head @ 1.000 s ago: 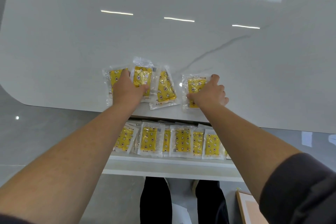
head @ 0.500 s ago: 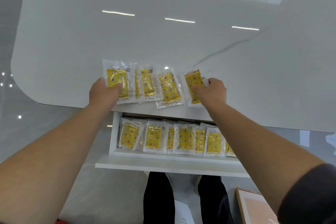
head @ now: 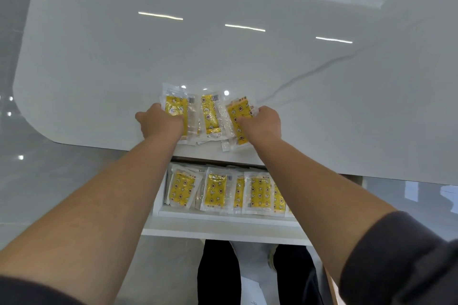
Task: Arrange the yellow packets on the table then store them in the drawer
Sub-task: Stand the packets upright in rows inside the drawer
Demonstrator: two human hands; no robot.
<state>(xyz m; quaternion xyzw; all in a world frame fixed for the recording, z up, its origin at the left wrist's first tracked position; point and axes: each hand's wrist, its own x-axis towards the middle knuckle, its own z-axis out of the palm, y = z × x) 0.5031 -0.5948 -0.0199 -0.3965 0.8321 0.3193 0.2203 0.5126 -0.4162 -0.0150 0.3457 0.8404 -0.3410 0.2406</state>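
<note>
Three yellow packets in clear wrappers lie bunched and overlapping on the white table (head: pixel 247 62) near its front edge. My left hand (head: pixel 161 122) rests on the lower part of the left packet (head: pixel 173 104), thumb out to the left. The middle packet (head: pixel 209 114) lies between my hands. My right hand (head: pixel 264 124) grips the right packet (head: pixel 238 111), which is tilted, with the thumb on its face. Below the table edge the white drawer (head: pixel 223 223) stands open with several yellow packets (head: pixel 215 190) in a row inside.
The table's rounded corner (head: pixel 32 116) is at the left, with grey floor beyond it. My dark trouser legs (head: pixel 218 275) stand under the drawer. A wooden-edged board (head: pixel 329 287) shows at the lower right.
Both hands have moved toward each other, pushing the spread packets into an overlapping bunch. The right packet now lies against the middle one.
</note>
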